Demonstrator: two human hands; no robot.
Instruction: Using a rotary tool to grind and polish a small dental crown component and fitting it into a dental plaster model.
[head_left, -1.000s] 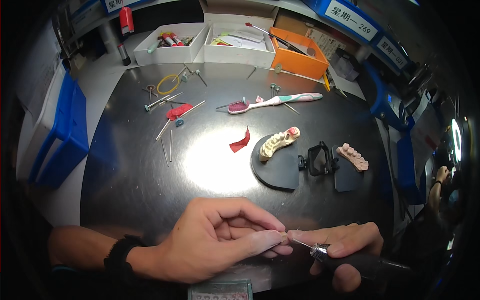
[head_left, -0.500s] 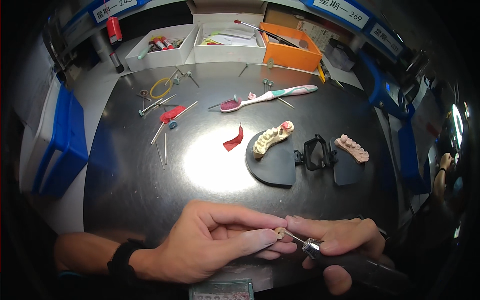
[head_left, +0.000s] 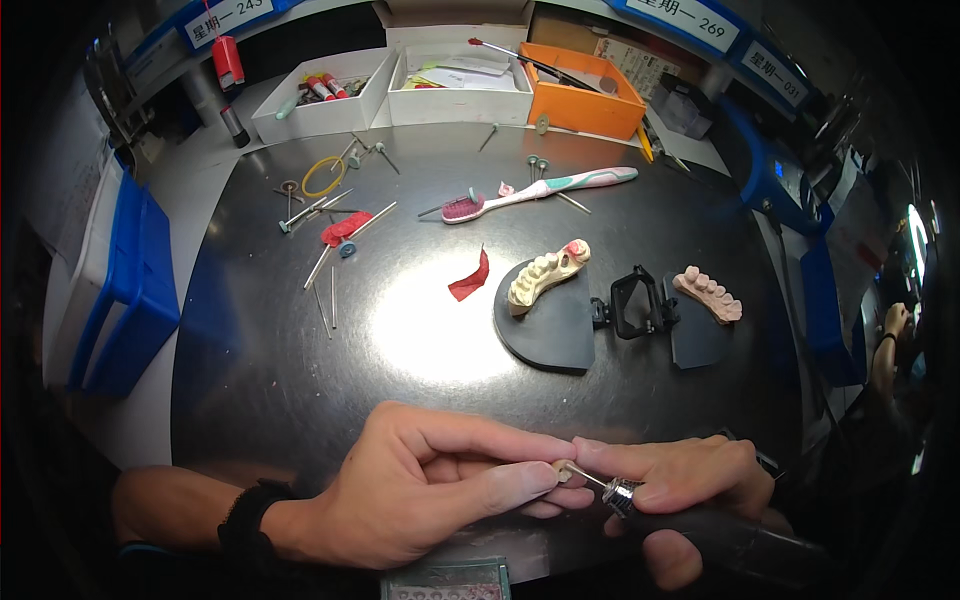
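Near the front of the dark bench, my left hand (head_left: 410, 490) pinches a small cream tooth crown (head_left: 564, 472) between thumb and fingers. My right hand (head_left: 700, 475) is wrapped round a dark rotary handpiece (head_left: 730, 540) with a silver collar. Its thin metal bur (head_left: 588, 473) reaches left to the crown; whether the tip touches it is too small to tell. My right fingertips meet my left ones just above the crown. Beyond them, a cream dental model (head_left: 545, 277) with one pink patch sits on a black articulator (head_left: 545, 340). A pinkish tooth model (head_left: 710, 296) is on its right plate.
A toothbrush (head_left: 560, 187) lies farther back. Red articulating paper (head_left: 468, 280) is left of the articulator. Several burs and a yellow rubber band (head_left: 322, 177) lie at the back left. White boxes (head_left: 460, 106) and an orange box (head_left: 585, 115) line the back. A small tray (head_left: 446, 575) is at the front edge.
Both hands keep nearly the same place and hold, with the bur still at the crown. The whole view has shifted very slightly.
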